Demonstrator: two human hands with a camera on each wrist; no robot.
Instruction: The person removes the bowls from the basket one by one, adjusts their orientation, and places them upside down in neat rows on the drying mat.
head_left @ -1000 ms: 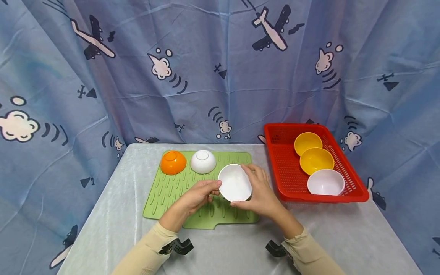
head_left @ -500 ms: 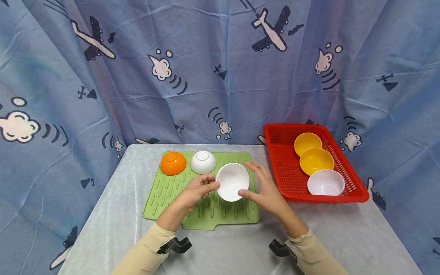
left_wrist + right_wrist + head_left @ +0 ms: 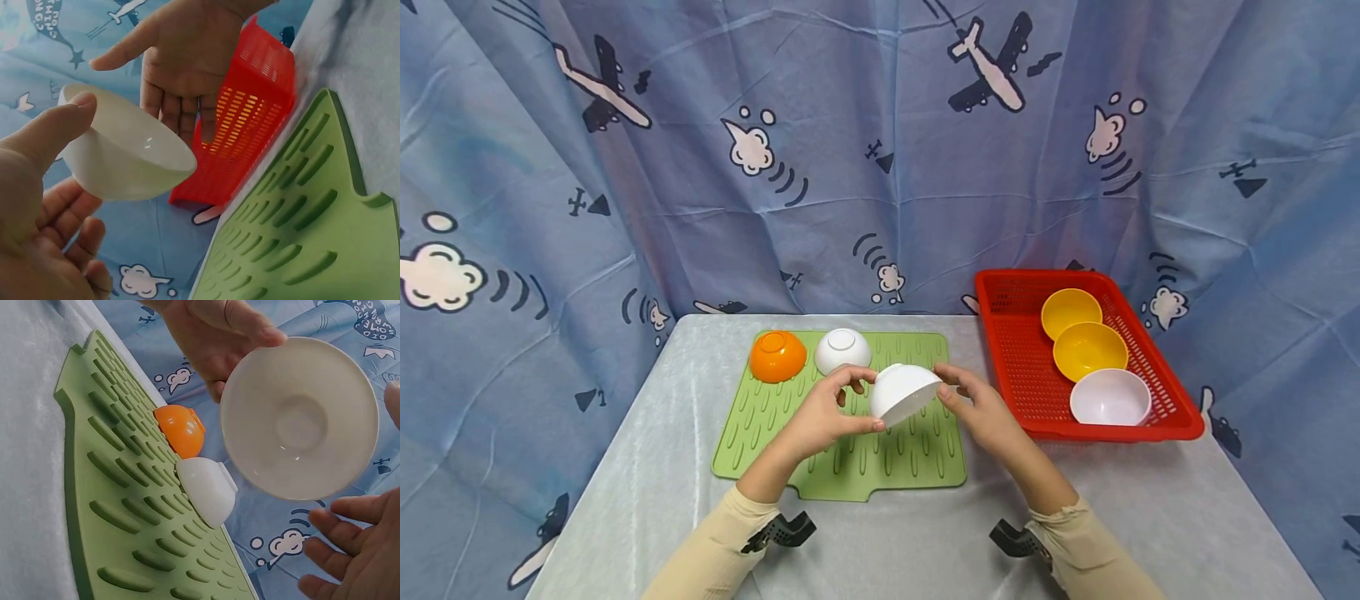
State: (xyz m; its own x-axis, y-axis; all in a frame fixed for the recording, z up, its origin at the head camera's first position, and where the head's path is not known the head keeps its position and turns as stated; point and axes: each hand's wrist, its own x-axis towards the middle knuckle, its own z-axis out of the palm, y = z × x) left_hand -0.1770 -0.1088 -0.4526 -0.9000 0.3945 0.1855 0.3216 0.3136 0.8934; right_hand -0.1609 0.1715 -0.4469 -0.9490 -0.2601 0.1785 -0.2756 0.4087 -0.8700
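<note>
My left hand (image 3: pixel 842 410) grips a white bowl (image 3: pixel 904 390) by its rim, thumb on one side and fingers on the other, just above the green ribbed mat (image 3: pixel 887 467). The bowl is tipped on its side with its mouth toward my right hand (image 3: pixel 961 398). That hand is held open close beside the bowl, fingers straight. In the left wrist view the left thumb (image 3: pixel 59 125) lies on the bowl (image 3: pixel 131 159) and the right hand (image 3: pixel 181 56) stands open behind it. In the right wrist view the bowl's (image 3: pixel 300 419) hollow faces the camera, above the right fingers (image 3: pixel 347 550).
An orange bowl (image 3: pixel 777 354) and a white bowl (image 3: pixel 842 350) sit upside down at the mat's far edge. A red basket (image 3: pixel 1022 367) on the right holds two yellow bowls (image 3: pixel 1088 350) and a white bowl (image 3: pixel 1109 397). A blue curtain hangs behind the grey table (image 3: pixel 647 467).
The white bowl has turned from mouth-up to lying on its side and moved slightly away. The right hand has let go of it and opened; the left hand keeps its grip.
</note>
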